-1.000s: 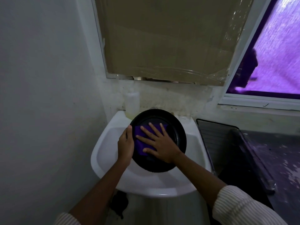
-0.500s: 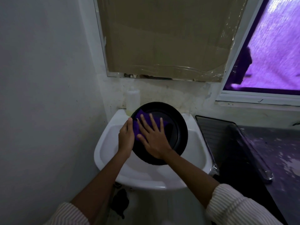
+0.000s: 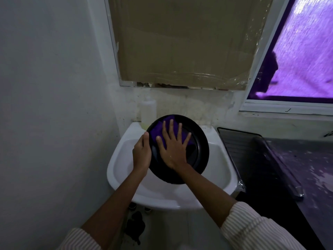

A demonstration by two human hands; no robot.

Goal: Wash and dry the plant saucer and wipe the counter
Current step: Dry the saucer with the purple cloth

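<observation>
The round black plant saucer (image 3: 199, 152) is held tilted over the white sink (image 3: 124, 159). My left hand (image 3: 141, 154) grips the saucer's left rim. My right hand (image 3: 173, 147) lies flat with spread fingers inside the saucer, pressing a purple cloth (image 3: 156, 131) against its upper left part. The cloth is mostly hidden under my palm. The dark counter (image 3: 310, 168) lies to the right of the sink.
A translucent bottle (image 3: 148, 110) stands at the sink's back left corner against the wall. A dark ridged drainboard in plastic wrap (image 3: 239, 147) borders the sink's right side. A wall closes in on the left. Dark items lie on the floor (image 3: 135, 224) under the sink.
My right hand and the cloth have slid from the saucer's middle up toward its upper left rim. My left hand has kept its grip on the left rim.
</observation>
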